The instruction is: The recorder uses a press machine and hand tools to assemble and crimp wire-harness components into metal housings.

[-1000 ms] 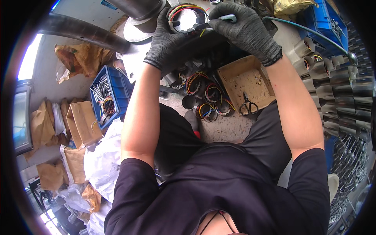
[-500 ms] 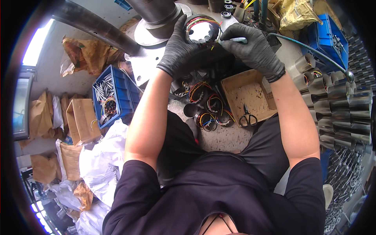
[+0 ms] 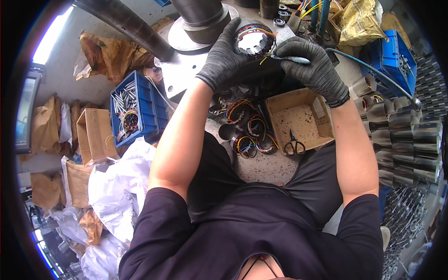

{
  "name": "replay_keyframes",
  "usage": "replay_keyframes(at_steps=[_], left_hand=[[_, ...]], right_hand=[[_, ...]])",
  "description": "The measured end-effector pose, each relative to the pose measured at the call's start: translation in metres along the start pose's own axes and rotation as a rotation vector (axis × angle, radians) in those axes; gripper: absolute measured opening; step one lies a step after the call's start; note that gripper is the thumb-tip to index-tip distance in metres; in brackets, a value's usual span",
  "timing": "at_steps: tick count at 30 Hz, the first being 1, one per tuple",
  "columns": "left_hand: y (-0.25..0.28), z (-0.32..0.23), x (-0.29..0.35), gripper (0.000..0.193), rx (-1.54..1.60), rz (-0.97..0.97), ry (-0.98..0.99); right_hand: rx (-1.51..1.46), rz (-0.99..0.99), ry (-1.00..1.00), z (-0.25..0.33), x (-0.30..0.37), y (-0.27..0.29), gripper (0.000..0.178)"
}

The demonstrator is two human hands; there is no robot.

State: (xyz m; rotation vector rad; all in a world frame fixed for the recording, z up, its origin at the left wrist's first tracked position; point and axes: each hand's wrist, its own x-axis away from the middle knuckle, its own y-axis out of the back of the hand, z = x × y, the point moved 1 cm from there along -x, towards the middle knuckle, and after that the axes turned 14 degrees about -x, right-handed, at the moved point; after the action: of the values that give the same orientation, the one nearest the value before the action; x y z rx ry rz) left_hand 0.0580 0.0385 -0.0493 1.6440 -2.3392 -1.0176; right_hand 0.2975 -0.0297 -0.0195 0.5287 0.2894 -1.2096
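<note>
A round motor stator (image 3: pixel 253 43), with toothed inner ring and red, yellow and white wires on its rim, is held up over the bench edge. My gloved left hand (image 3: pixel 223 59) is closed on its left side, thumb lying along the top. In my gloved right hand (image 3: pixel 311 66) a small tool with a pale, rounded handle (image 3: pixel 298 59) is gripped; its thin tip points at the stator's right edge, beside the wires. Whether the tip touches is too small to tell. A steel cylinder on a round flange (image 3: pixel 198 33) stands just behind my left hand.
Below lie several wired stators (image 3: pixel 247 126) beside an open cardboard box (image 3: pixel 291 116) with black scissors (image 3: pixel 294 145) at its near edge. A blue crate (image 3: pixel 144 105) of metal shafts is at left. Metal sleeves (image 3: pixel 403 126) are stacked at right; bearings (image 3: pixel 279 22) sit at the back.
The whole view has shifted slightly, so hands and stator appear lower and further right. The stator is tilted a little differently, and the right hand's tool still points at its edge.
</note>
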Motion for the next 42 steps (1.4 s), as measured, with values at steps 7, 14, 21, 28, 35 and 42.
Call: replay_keyframes(at_steps=[7, 14, 21, 28, 35, 42], left_hand=[[0.003, 0.002, 0.001, 0.109, -0.042, 0.004, 0.019], [-0.001, -0.012, 0.003, 0.107, -0.068, 0.057, -0.003], [-0.006, 0.014, -0.005, 0.099, 0.261, 0.226, 0.030], [0.004, -0.025, 0.009, 0.096, -0.383, -0.044, -0.061], [0.008, -0.019, -0.002, 0.081, -0.517, -0.150, -0.228], [0.006, -0.011, 0.000, 0.072, -0.502, -0.195, -0.170]], right_hand=[[-0.022, 0.047, -0.020, 0.004, 0.002, 0.002, 0.026], [-0.097, 0.113, -0.155, 0.005, 0.004, 0.002, 0.023], [-0.260, 0.031, -0.403, 0.012, 0.009, 0.004, 0.019], [-0.160, -0.101, -0.106, 0.009, 0.011, 0.013, 0.021], [-0.018, -0.140, -0.049, 0.003, 0.012, 0.010, 0.020], [-0.436, -0.112, -0.388, 0.016, 0.010, 0.017, 0.018]])
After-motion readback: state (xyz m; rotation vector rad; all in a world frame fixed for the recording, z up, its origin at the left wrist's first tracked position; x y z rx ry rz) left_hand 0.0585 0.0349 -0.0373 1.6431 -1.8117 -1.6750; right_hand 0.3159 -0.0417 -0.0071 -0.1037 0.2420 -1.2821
